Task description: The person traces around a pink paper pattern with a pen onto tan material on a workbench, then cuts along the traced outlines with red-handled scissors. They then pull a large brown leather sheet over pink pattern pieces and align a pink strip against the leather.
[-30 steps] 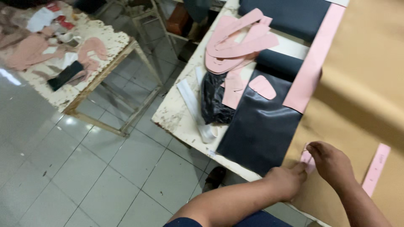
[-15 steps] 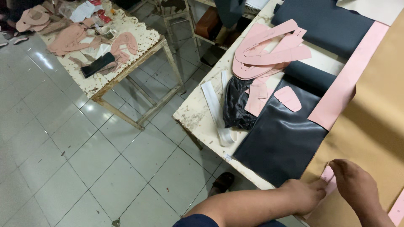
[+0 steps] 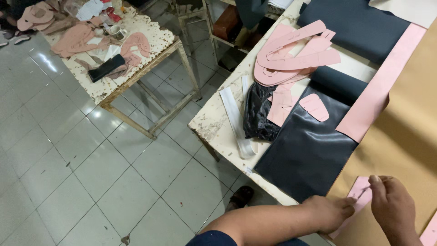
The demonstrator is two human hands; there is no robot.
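Left hand: my left hand (image 3: 330,213) lies flat, fingers together, pressing the lower end of the small pink pattern piece (image 3: 359,191) onto the tan sheet (image 3: 400,136), at about 5 o'clock in my view.
Right hand: my right hand (image 3: 393,209) sits just at 3 o'clock of the left, thumb and forefinger pinched on something thin at the piece's top edge; what it is I cannot tell, perhaps a marker.
Pattern piece: flat on the tan sheet, close to the sheet's near edge, touching both hands.
Step in hand: by my reckoning, holding the template steady to trace round it.
Next move calls for: steady downward pressure from the left so the piece does not slip, and the right following the edge closely.
At 12 o'clock: a black leather sheet (image 3: 309,155) with a small pink oval piece (image 3: 315,107), a long pink strip (image 3: 380,89), a stack of curved pink templates (image 3: 291,57).
At 10 o'clock: a black plastic bag (image 3: 259,114), white strips (image 3: 236,120) on the worktable (image 3: 214,123).
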